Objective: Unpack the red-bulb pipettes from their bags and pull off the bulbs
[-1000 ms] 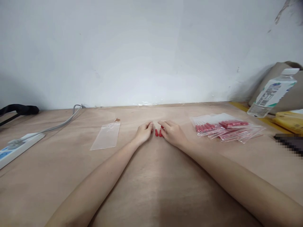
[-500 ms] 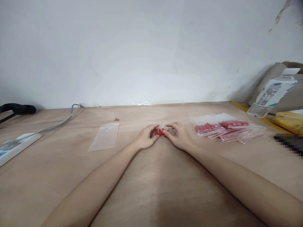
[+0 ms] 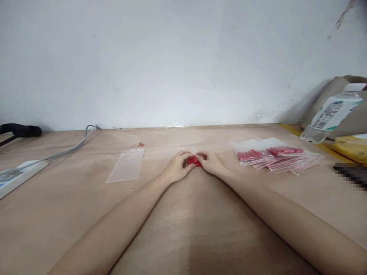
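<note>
A small bunch of red-capped clear pieces (image 3: 195, 160) lies on the wooden table (image 3: 183, 229), squeezed between my two hands. My left hand (image 3: 178, 168) curls in from the left, fingertips pinching the red caps. From the right, my right hand (image 3: 211, 163) presses its closed fingers against the same bunch. An empty clear zip bag (image 3: 125, 165) lies flat to the left of my left hand.
A pile of clear bags filled with red-capped pieces (image 3: 272, 156) lies at the right. Further right stand a plastic bottle (image 3: 329, 112), a yellow packet (image 3: 351, 147) and a brown bag. A white power strip (image 3: 17, 175) with a grey cable lies far left.
The red-capped pieces lay loose between my spread hands; my fingers have since drawn together and gathered them into a tight bunch.
</note>
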The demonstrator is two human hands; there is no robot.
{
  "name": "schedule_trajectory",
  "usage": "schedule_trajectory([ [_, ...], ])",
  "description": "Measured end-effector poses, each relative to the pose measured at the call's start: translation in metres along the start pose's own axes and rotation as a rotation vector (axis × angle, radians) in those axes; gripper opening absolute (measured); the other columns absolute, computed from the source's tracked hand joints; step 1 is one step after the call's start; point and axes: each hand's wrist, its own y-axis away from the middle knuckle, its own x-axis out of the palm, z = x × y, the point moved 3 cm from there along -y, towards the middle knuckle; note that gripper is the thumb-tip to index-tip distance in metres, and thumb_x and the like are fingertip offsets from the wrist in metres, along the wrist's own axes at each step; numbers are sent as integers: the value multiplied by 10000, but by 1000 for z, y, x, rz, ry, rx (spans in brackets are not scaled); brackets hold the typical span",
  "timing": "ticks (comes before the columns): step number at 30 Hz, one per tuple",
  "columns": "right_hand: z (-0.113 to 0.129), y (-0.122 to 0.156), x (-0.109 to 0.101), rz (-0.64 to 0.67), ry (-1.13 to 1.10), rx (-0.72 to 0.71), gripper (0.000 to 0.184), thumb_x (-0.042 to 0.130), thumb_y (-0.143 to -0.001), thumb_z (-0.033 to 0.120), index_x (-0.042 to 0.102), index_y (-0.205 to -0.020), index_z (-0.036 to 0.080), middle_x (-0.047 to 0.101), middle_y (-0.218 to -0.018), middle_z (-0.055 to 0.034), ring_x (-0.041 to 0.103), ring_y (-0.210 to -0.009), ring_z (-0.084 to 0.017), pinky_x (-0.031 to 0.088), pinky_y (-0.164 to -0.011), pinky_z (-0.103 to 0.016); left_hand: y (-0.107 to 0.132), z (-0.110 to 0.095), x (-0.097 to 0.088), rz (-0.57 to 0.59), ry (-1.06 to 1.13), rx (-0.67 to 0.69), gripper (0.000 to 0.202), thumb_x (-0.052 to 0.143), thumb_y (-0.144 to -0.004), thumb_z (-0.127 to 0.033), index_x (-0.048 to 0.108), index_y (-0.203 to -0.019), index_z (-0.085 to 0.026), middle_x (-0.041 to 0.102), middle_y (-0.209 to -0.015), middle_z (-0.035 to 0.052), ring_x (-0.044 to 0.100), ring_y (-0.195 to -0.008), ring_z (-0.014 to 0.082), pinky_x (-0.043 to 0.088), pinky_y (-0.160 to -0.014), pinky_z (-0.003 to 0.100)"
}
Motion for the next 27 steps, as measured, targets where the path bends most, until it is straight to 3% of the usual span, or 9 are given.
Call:
schedule_trajectory([
  [5,-1,2,0,-10,-30,-8,282,420,-824,379,639,-964,270,672,-927,-9,590,-881,-189,374,-811,-342,0,0,-2,-16,-31,-4,298,560,-785,-255,562,-1078,-202,570,-1010,52,544,-933,173,450,-837,313],
  [12,-4,18,-4,-25,-76,12,295,449,-812,396,646,-959,233,682,-859,-25,604,-853,-189,406,-795,-328,-2,-5,0,67,-33,88,239,454,-853,-216,586,-1052,-215,594,-1017,37,564,-922,151,451,-841,290],
  [17,-3,22,-6,2,-160,5,500,589,-687,497,589,-1085,194,671,-905,-51,596,-890,-215,425,-792,-343,0,3,-1,-96,72,-51,246,461,-851,-253,575,-1058,-186,637,-998,42,598,-896,150,475,-816,280],
  [20,-3,21,-7,49,-150,-19,642,683,-578,491,559,-1131,190,650,-976,-48,586,-913,-225,429,-801,-355,5,11,-6,-258,81,-138,270,455,-853,-272,567,-1076,-168,635,-1024,58,600,-917,157,478,-828,284],
  [22,-5,20,-7,62,-140,-16,667,698,-559,477,549,-1143,191,642,-992,-42,584,-917,-226,431,-800,-358,8,15,-10,-299,39,-176,284,447,-852,-258,558,-1093,-158,631,-1029,69,596,-934,165,472,-847,301],
  [27,-9,13,-9,88,-137,-46,472,655,-641,436,610,-1060,222,657,-934,-30,588,-893,-211,422,-796,-346,15,13,-11,-127,-42,-140,225,524,-783,-212,612,-987,-176,618,-1014,63,578,-941,185,463,-859,337],
])
